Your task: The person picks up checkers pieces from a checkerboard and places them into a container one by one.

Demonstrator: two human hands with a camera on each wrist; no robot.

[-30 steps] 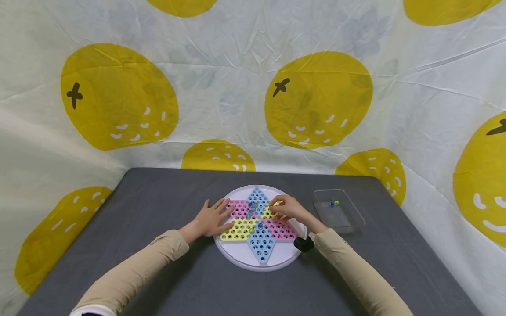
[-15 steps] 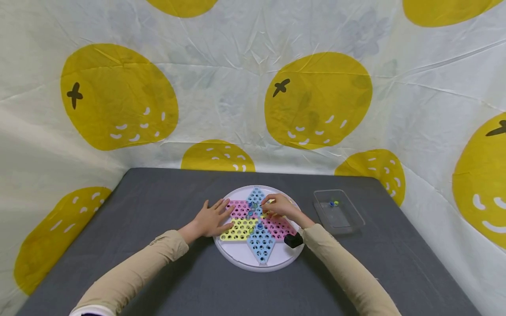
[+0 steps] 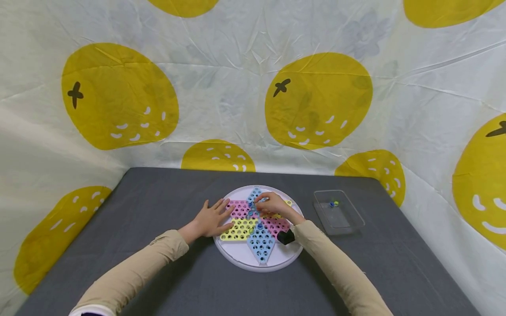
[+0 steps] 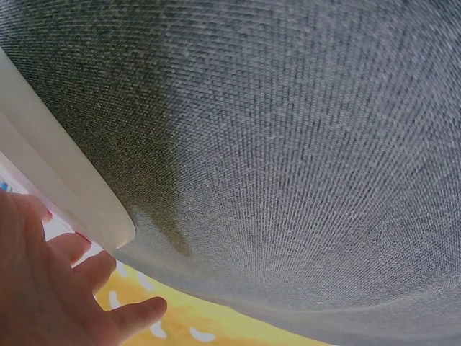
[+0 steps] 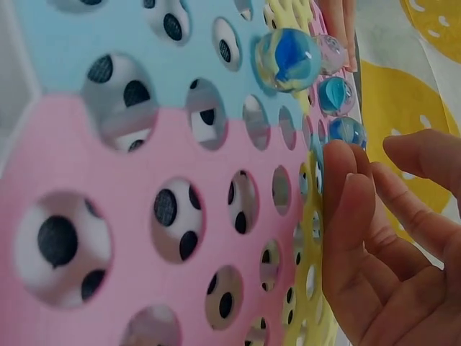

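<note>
A round white Chinese checkers board (image 3: 237, 259) with pink, yellow and blue perforated sections lies on the table. On its left rim my left hand (image 3: 211, 219) rests with fingers spread; the left wrist view shows those fingers (image 4: 94, 270) beside the white rim. My right hand (image 3: 272, 204) reaches over the far blue section, thumb and fingers bent close to the marbles. In the right wrist view a blue marble (image 5: 348, 132) sits just past the fingertips (image 5: 346, 155), partly covered; whether they pinch it is unclear. Another glass marble (image 5: 289, 59) sits nearer on the blue section.
Right of the board stands a clear plastic box (image 3: 344, 219) with blue and yellow-green marbles (image 3: 334, 204) inside. Dark grey cloth (image 3: 178, 281) covers the table. A white curtain (image 3: 221, 101) printed with yellow fruit hangs behind it.
My right hand has moved left across the board, from the right-hand yellow section to the far blue section by the marbles. The left hand has stayed in place.
</note>
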